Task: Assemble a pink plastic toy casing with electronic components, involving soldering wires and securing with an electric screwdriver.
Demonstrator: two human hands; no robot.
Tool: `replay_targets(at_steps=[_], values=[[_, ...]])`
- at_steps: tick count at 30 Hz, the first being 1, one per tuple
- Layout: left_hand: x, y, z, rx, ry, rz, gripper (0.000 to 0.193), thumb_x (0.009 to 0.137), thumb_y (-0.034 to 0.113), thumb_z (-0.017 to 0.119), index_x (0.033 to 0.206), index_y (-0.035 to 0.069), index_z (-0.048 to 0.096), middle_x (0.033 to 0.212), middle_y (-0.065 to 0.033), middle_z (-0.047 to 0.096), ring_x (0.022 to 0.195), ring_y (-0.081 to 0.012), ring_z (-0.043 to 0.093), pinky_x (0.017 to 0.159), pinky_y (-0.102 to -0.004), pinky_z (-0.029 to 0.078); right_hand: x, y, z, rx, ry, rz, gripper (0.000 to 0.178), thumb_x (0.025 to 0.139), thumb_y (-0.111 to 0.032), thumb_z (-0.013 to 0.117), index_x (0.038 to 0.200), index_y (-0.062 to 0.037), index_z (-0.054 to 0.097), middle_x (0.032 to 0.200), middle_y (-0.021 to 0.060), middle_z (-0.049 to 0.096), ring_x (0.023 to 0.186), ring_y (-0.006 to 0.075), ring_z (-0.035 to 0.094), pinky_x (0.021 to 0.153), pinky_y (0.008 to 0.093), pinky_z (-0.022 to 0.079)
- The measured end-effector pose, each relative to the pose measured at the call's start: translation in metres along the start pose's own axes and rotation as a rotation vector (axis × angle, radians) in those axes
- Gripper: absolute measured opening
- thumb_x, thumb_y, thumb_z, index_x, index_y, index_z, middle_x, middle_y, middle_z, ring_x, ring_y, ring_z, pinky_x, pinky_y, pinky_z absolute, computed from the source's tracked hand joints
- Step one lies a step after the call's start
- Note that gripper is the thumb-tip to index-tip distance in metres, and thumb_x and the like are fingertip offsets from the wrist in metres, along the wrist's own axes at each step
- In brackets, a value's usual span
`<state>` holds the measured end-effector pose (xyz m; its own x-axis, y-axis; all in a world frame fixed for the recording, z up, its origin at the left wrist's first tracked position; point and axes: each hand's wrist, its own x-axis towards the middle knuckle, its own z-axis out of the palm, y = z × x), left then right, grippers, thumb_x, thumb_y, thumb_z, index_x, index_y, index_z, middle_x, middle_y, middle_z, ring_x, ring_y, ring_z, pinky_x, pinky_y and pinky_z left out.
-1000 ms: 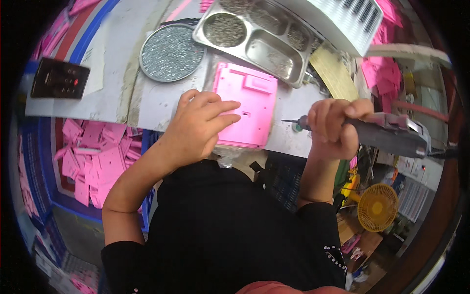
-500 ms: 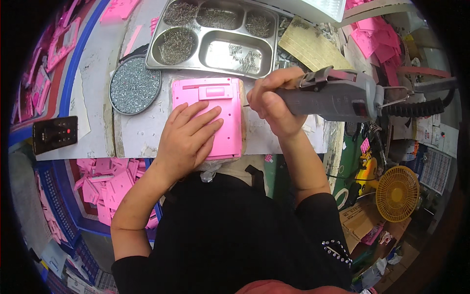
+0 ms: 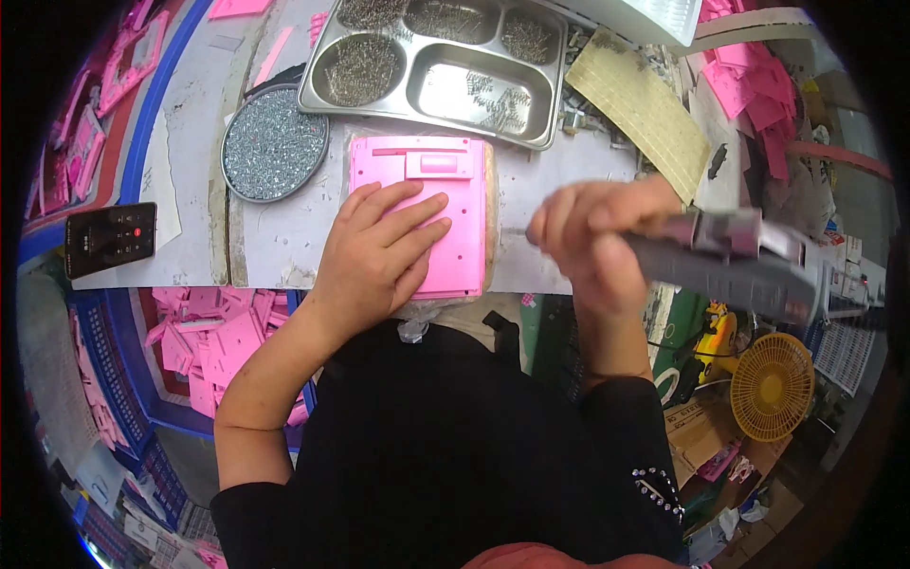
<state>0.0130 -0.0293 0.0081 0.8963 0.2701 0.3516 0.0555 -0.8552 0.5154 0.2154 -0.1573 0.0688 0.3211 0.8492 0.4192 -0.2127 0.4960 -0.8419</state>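
Observation:
My left hand [image 3: 373, 251] lies flat on a pink plastic panel [image 3: 463, 228], fingers spread over its left half. The panel has small holes and a raised rectangular piece near its far edge. It rests on a brownish block or pad wrapped in clear plastic. To the right of the panel and apart from it, my right hand [image 3: 607, 237] is wrapped round a grey electric screwdriver [image 3: 716, 270]. Hand and tool are smeared by motion. The screwdriver's thin bit points left toward the panel, and its cable end points right.
Behind the panel sits a steel compartment tray [image 3: 427, 120] with small springs. A round dish [image 3: 275, 200] of small screws stands left of it. Further left lies a phone [image 3: 111, 242]. Blue crates [image 3: 128, 365] of pink parts and a yellow fan [image 3: 773, 387] flank me.
My right hand and the screwdriver have moved right and slightly nearer, away from the panel. My left hand stays on the panel. The whole view has shifted a little.

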Motion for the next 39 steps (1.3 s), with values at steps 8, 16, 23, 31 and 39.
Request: replay_targets(at_steps=[8,16,23,31,39], values=[[0.002,-0.008,-0.005,-0.125,-0.006,0.046,0.038,0.082,0.013,0.072,0.12,0.009,0.072,0.132,-0.0086,0.066,0.123,-0.0305,0.058,0.107,-0.0492,0.042,-0.04,0.015,0.006,-0.253,-0.057,0.113,0.019,0.095,-0.01,0.067,0.103,-0.0057,0.05,0.067,0.0049,0.051,0.054,0.0162,0.049,0.055,0.0354,0.045],[0.046,-0.039,-0.03,0.087,0.137,0.109,0.034,0.085,0.022,0.077,0.11,0.005,0.063,0.143,-0.0156,0.059,0.121,-0.0365,0.06,0.108,-0.0497,0.045,0.011,-0.024,0.017,-0.029,-0.054,-0.113,0.028,0.099,-0.021,0.061,0.121,-0.0069,0.05,0.065,0.0003,0.044,0.058,0.0147,0.046,0.055,0.0347,0.041],[-0.246,-0.08,-0.059,-0.078,0.978,-0.78,0.054,0.097,0.015,0.066,0.14,-0.004,0.04,0.133,-0.0148,0.049,0.121,-0.0239,0.053,0.103,-0.0388,0.046,0.014,-0.027,-0.005,0.028,0.022,-0.115,0.028,0.097,-0.019,0.063,0.116,-0.0048,0.049,0.063,0.0003,0.042,0.054,0.0131,0.042,0.052,0.0311,0.035],[-0.389,-0.027,0.047,-0.684,1.089,-1.75,0.061,0.1,0.024,0.064,0.149,-0.002,0.04,0.142,-0.0172,0.052,0.124,-0.0295,0.059,0.096,-0.0457,0.054,0.04,0.007,-0.002,0.007,0.03,-0.062,0.027,0.095,-0.016,0.061,0.114,-0.003,0.048,0.062,0.0007,0.042,0.053,0.013,0.042,0.053,0.0311,0.039],[0.004,-0.142,-0.14,0.159,0.697,-0.365,0.017,0.092,0.015,0.071,0.095,-0.001,0.067,0.093,-0.0155,0.07,0.089,-0.0327,0.068,0.084,-0.0398,0.053,0.058,-0.004,-0.025,-0.176,0.181,-0.014,0.051,0.092,-0.019,0.074,0.132,0.0006,0.049,0.074,0.0042,0.054,0.059,0.012,0.049,0.056,0.0285,0.042]])
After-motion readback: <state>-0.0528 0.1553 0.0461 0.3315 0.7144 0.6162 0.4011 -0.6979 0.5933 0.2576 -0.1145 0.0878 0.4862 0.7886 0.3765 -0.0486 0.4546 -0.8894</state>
